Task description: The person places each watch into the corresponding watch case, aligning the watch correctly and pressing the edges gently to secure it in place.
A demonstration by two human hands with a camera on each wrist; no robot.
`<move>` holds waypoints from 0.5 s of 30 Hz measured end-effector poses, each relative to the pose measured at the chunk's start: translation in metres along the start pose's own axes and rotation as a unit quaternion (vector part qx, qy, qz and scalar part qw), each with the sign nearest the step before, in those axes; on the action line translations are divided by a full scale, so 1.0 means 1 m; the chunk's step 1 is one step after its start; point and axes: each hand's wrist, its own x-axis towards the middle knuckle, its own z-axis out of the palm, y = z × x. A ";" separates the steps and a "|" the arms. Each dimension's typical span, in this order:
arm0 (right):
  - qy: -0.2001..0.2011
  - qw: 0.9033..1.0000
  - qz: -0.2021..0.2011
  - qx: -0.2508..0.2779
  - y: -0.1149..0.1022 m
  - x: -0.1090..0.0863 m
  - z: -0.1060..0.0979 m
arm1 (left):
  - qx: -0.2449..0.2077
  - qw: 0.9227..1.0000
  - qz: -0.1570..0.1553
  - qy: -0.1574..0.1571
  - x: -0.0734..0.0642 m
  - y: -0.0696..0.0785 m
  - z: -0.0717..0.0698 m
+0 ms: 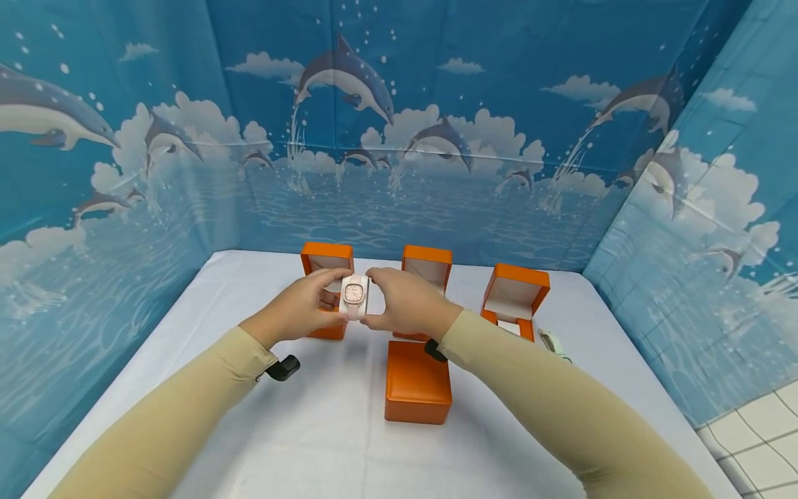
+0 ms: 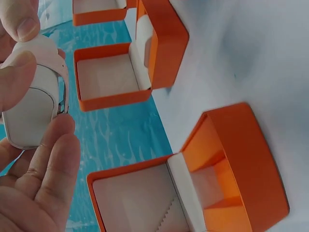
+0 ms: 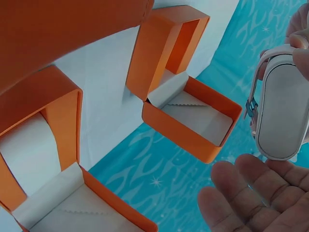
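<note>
A watch (image 1: 354, 293) with a pale pink strap and a squarish face is wrapped round a white watch cushion (image 1: 345, 308), held up above the table. My left hand (image 1: 305, 303) pinches it from the left, between thumb and fingers. From the right, my right hand (image 1: 408, 299) holds the other side with thumb and fingertip. In the left wrist view, the cushion's flat grey-white end (image 2: 31, 118) faces the camera, with the strap (image 2: 62, 72) passing beside it. The strap's metal buckle (image 3: 251, 107) shows in the right wrist view. The other fingers (image 3: 241, 193) of my right hand extend below the cushion.
Behind my hands stand a left orange box (image 1: 327, 251), a middle orange box (image 1: 427, 255) and a right orange box (image 1: 520, 277), all with raised lids. A closed orange box (image 1: 418, 381) sits nearer. A pale green watch (image 1: 551, 342) lies at the right.
</note>
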 end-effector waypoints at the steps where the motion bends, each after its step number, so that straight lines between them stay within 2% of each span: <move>1: -0.002 1.000 0.000 -0.001 0.000 0.002 0.000 | 0.003 1.000 -0.001 0.000 0.000 -0.001 -0.001; 15: -0.016 1.000 0.010 -0.014 -0.006 0.017 0.006 | 0.009 1.000 -0.019 0.000 0.003 -0.014 -0.008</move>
